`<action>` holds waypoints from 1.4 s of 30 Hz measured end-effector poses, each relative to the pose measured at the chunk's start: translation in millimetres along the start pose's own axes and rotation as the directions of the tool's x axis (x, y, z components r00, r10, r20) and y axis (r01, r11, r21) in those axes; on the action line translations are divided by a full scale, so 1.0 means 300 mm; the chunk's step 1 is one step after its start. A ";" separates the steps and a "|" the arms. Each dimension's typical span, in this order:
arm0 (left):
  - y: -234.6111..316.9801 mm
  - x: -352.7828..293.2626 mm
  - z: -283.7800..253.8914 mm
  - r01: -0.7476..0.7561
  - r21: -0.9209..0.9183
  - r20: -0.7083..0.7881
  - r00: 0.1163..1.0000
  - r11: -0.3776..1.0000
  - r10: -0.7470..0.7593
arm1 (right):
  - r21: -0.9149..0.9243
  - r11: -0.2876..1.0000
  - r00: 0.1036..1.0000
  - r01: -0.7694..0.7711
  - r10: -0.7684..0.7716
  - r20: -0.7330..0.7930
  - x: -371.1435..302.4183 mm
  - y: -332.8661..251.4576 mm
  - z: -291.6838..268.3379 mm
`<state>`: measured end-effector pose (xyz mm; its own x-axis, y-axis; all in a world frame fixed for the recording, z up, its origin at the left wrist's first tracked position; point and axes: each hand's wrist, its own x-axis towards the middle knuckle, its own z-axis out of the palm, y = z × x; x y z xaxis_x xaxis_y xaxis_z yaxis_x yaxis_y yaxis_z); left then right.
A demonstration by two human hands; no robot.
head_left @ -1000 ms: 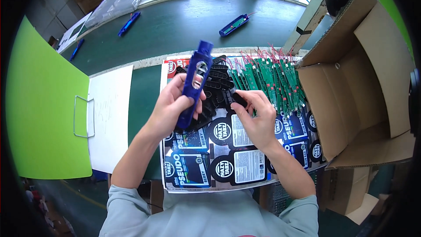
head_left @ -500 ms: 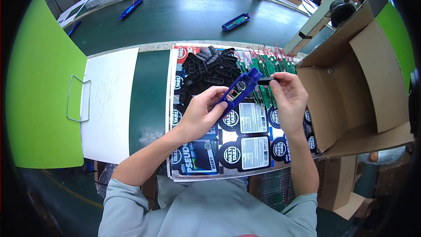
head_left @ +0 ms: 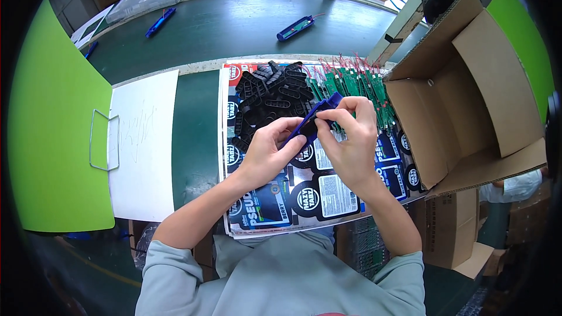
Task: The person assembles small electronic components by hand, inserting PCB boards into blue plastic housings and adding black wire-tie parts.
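My left hand [head_left: 268, 151] is closed around a blue elongated plastic housing [head_left: 332, 102], held at a slant above the printed sheets. A small black plastic piece [head_left: 311, 129] sits at the opening in the housing's upper face, partly covered by fingers. With thumb and fingertips, my right hand [head_left: 354, 143] pinches that piece against the housing. Just beyond the hands lies a pile of black slotted plastic pieces [head_left: 272, 90]. To its right is a bunch of green circuit boards [head_left: 360, 88] with thin red wires.
An open cardboard box [head_left: 468, 105] leans in at the right. On the left stand a bright green panel [head_left: 64, 134] and a white sheet [head_left: 143, 146] with a wire handle. Blue housings, including one with a board [head_left: 295, 28], lie on the dark green bench behind.
My right hand has moved left, bringing the black piece from beside the housing's end onto its opening. My left hand still grips the housing. The view has shifted slightly.
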<state>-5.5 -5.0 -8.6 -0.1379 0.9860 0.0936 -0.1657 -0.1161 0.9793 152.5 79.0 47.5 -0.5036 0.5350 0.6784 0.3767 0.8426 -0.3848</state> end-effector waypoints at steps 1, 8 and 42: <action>0.001 -0.001 0.001 -0.003 -0.003 -0.015 1.000 1.000 0.003 | -0.050 0.998 1.000 -0.024 0.025 0.012 -0.002 -0.007 0.003; -0.011 0.003 0.016 -0.095 0.197 -0.183 0.974 0.976 0.132 | -0.019 0.990 0.987 -0.141 0.140 -0.077 0.002 -0.006 0.029; -0.022 -0.014 0.028 -0.006 0.150 -0.090 0.996 0.989 0.019 | -0.208 0.848 0.856 -0.487 0.511 0.077 0.107 0.586 -0.110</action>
<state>4.3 -7.4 -13.9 -0.2279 0.9689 0.0960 -0.0163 -0.1024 0.9946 228.0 242.2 22.3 -0.2987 0.8932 0.3360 0.7263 0.4412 -0.5271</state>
